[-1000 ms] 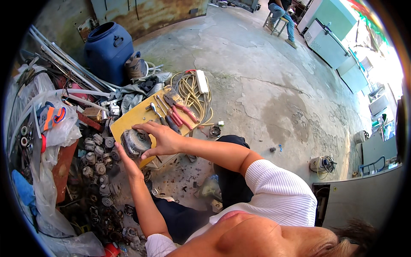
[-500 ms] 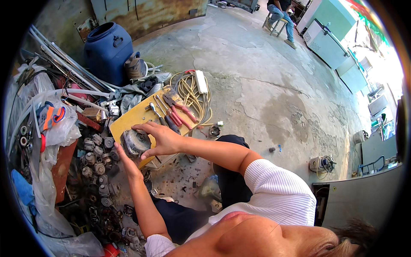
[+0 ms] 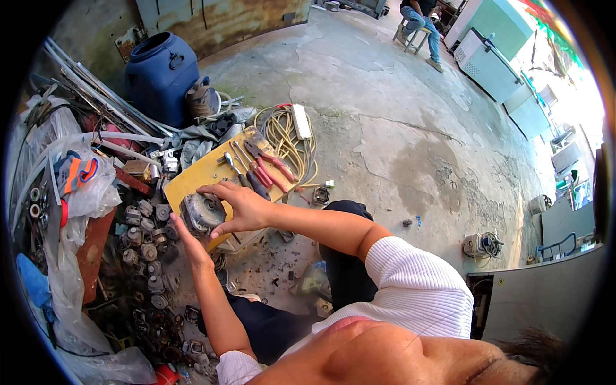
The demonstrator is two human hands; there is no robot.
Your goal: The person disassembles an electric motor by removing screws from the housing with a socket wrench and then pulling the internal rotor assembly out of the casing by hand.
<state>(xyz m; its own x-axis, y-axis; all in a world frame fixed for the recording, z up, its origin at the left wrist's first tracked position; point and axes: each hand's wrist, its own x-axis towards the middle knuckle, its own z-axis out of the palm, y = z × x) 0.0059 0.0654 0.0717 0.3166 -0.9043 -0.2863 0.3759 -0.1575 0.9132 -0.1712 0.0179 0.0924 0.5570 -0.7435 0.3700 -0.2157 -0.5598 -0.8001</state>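
Observation:
A round, grimy grey metal motor [image 3: 204, 214] sits at the near left end of a yellow board-topped stool [image 3: 186, 184]. My right hand [image 3: 242, 209] spans it, with fingers over the far side and thumb at the near side. Along the motor's left side is my left hand [image 3: 191, 247], its fingers straight and flat; whether they touch the metal I cannot tell. Beyond my right hand on the yellow top lie red-handled pliers [image 3: 273, 163], screwdrivers [image 3: 258, 186] with dark handles and a ratchet wrench [image 3: 233, 165].
Several small motors [image 3: 149, 250] are heaped on the floor at left, beside plastic bags [image 3: 70, 269]. A coiled extension cord [image 3: 282, 131] lies behind the stool. A blue barrel [image 3: 162, 80] stands at far left. Another person [image 3: 420, 25] sits far off.
Hardly anything differs. Both hands stay around the motor in the same place, and the tools have not moved.

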